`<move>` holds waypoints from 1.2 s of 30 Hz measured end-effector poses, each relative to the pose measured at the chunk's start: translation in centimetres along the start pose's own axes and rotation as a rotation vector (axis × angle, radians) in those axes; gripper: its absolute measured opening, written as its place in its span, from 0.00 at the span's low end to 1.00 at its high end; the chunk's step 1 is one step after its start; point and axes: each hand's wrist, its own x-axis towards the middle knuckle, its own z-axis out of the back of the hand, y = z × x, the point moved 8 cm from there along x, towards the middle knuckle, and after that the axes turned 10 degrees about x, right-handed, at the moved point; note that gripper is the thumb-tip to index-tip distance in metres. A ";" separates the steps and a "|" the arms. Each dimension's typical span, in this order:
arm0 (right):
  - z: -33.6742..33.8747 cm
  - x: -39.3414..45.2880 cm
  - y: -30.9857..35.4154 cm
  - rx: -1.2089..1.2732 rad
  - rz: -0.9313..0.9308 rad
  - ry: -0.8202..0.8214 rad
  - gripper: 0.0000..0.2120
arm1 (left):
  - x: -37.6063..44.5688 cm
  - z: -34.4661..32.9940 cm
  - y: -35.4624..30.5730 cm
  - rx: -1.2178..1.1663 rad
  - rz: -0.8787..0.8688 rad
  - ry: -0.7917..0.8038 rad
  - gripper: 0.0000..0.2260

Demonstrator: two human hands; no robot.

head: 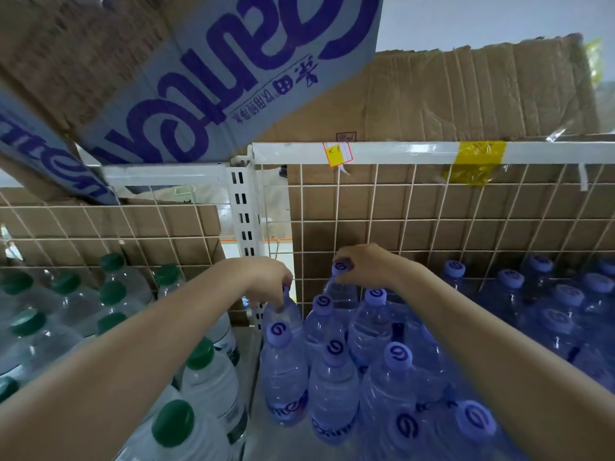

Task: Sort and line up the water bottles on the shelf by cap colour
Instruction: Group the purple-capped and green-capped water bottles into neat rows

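Note:
Purple-capped bottles (pixel 332 367) stand in rows on the right half of the shelf. Green-capped bottles (pixel 199 357) fill the left half. My left hand (pixel 266 281) grips the neck of a purple-capped bottle (pixel 283 311) at the back left of the purple group; its cap is hidden under my fingers. My right hand (pixel 366 264) pinches the cap of another purple-capped bottle (pixel 341 287) right against the wire grid. Both forearms reach in from the bottom corners.
A white wire grid (pixel 432 211) backed by cardboard closes the rear of the shelf. A white slotted upright (pixel 244 211) divides the two bays. Cardboard boxes (pixel 199 78) with purple lettering sit overhead on the white rail (pixel 399 153).

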 end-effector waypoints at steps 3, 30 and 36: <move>-0.1 0.6 0.5 -0.020 0.002 -0.014 0.12 | 0.1 0.0 -0.1 -0.013 -0.020 -0.020 0.16; -0.7 2.3 -1.0 -0.089 -0.010 -0.085 0.08 | 4.5 1.9 1.1 -0.030 0.042 -0.200 0.12; -1.0 2.9 -0.6 -0.102 0.005 -0.067 0.11 | 4.5 1.6 1.3 -0.005 0.057 -0.216 0.11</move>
